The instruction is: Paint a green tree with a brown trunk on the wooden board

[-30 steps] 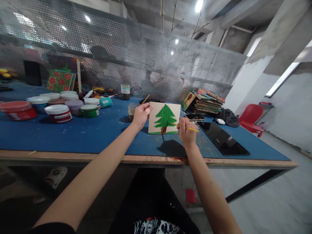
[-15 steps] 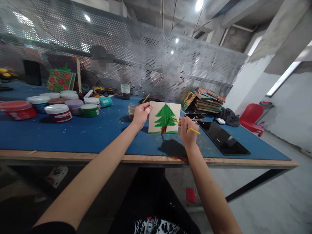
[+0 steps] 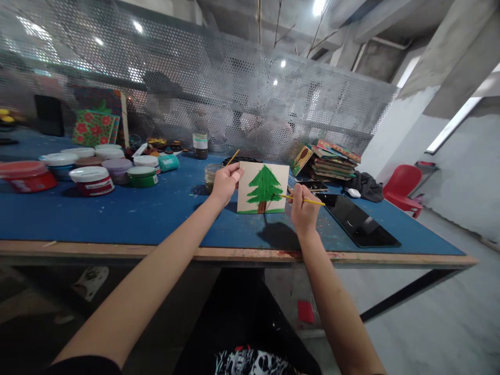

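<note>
My left hand (image 3: 227, 183) grips the left edge of a small square painting board (image 3: 246, 190), held upright above the table. On its pale face is a green fir tree (image 3: 265, 183) with a brown trunk and a green strip along the bottom. My right hand (image 3: 304, 208) is closed around a thin yellow paintbrush (image 3: 310, 201). The brush tip meets the lower right of the tree; whether it presses on the surface I cannot tell. Just behind my left hand stands a glass jar (image 3: 211, 179) of cloudy liquid with another brush (image 3: 233, 157) leaning from it.
Several lidded paint tubs (image 3: 91, 182) crowd the left of the blue table (image 3: 164, 224). At right lie a black tablet (image 3: 361, 221) and a phone (image 3: 314, 186), with stacked painted boards (image 3: 332, 164) behind. A perforated metal screen (image 3: 234, 88) borders the back.
My right hand has shifted slightly right, and the brush now lies flatter, its tip a little lower on the tree. My left hand holds the board nearly still.
</note>
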Tool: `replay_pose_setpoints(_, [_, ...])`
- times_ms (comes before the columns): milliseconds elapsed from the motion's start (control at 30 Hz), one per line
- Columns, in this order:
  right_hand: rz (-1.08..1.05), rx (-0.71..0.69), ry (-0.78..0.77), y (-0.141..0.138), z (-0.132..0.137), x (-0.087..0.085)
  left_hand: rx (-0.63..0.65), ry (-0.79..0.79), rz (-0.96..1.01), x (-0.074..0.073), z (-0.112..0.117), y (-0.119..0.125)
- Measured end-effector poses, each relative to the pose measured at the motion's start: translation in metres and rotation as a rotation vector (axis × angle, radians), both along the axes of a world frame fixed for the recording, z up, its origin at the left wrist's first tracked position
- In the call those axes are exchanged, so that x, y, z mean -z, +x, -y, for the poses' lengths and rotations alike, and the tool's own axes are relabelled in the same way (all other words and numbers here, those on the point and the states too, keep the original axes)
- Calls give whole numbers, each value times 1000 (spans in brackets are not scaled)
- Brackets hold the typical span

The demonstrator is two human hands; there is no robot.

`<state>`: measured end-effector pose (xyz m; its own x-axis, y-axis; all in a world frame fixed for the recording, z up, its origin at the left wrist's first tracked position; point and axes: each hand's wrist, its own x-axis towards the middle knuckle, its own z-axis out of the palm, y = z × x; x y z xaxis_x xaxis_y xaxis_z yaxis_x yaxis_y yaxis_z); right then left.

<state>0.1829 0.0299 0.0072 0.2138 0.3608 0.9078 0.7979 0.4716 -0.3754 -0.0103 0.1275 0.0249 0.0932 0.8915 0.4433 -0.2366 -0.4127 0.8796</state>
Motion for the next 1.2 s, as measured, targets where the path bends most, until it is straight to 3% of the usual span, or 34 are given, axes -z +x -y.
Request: replay_pose_setpoints(1200, [-121, 67, 50, 7, -5, -2, 5, 5, 12, 0, -1, 1])
